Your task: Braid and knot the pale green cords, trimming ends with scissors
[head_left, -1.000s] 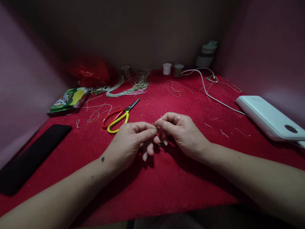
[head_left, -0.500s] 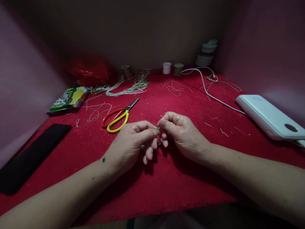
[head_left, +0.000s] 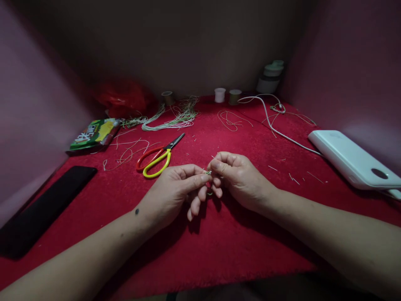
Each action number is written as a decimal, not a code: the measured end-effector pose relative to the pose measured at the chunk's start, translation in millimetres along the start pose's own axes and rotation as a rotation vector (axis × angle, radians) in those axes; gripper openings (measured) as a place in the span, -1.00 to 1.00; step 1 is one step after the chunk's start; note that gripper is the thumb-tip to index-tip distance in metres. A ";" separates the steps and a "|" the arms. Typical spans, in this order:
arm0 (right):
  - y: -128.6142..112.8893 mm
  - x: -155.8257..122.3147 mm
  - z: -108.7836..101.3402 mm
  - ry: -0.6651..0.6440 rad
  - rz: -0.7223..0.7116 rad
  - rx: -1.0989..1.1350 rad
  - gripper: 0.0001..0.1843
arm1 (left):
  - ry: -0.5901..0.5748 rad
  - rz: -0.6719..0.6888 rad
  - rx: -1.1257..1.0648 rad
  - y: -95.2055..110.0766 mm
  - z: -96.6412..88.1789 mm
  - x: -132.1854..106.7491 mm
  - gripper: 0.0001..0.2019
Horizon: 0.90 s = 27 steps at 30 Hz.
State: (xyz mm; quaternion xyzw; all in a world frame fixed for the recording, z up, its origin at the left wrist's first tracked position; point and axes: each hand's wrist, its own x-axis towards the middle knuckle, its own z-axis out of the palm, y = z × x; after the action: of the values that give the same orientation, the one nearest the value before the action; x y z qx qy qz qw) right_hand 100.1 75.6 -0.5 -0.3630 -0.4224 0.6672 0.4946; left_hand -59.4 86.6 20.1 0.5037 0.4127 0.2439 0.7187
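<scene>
Thumb and forefinger of my left hand (head_left: 183, 184) pinch a small green-and-white knotted cord (head_left: 208, 172), its other fingers loosely curled below. My right hand (head_left: 234, 169) is closed in a pinch at the cord's right end, close against the left fingertips. Part of the cord shows as a small loop under the fingers; the rest is hidden by them. Just beyond my left hand lie scissors (head_left: 156, 161) with one red and one yellow handle, blades pointing away to the right.
A red cloth (head_left: 219, 246) covers the table. Around it are a black phone-like slab (head_left: 46, 209), a green packet (head_left: 94, 133), a bundle of pale cords (head_left: 175, 123), thread spools (head_left: 219, 95), a white power bank (head_left: 354, 156) with a cable, a bottle (head_left: 270, 77) and thread scraps.
The whole view has shifted slightly, so everything sits a little lower. Both hands keep their pinch; a bit more of the green-and-white cord shows between the fingertips.
</scene>
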 end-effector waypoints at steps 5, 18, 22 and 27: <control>-1.8 2.1 -1.0 -0.016 0.011 -0.011 -0.72 | -0.057 0.009 -0.037 1.9 -9.3 3.1 -0.92; -2.9 2.1 -1.3 -0.007 0.015 -0.050 -0.76 | -0.101 -0.062 -0.151 3.8 -9.9 1.9 -0.80; -1.9 2.5 -1.8 -0.013 0.004 0.047 -0.73 | -0.023 0.036 -0.219 11.1 -10.4 1.3 -0.86; -2.8 1.3 0.8 -0.104 0.072 0.030 -0.71 | 0.064 0.145 -0.271 15.5 -11.8 2.7 -0.90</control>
State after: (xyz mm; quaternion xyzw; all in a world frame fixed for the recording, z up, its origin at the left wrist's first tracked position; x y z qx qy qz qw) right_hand 100.0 77.2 2.4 -0.3353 -0.4239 0.7090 0.4530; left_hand -66.9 100.6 31.8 0.4226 0.3613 0.3647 0.7469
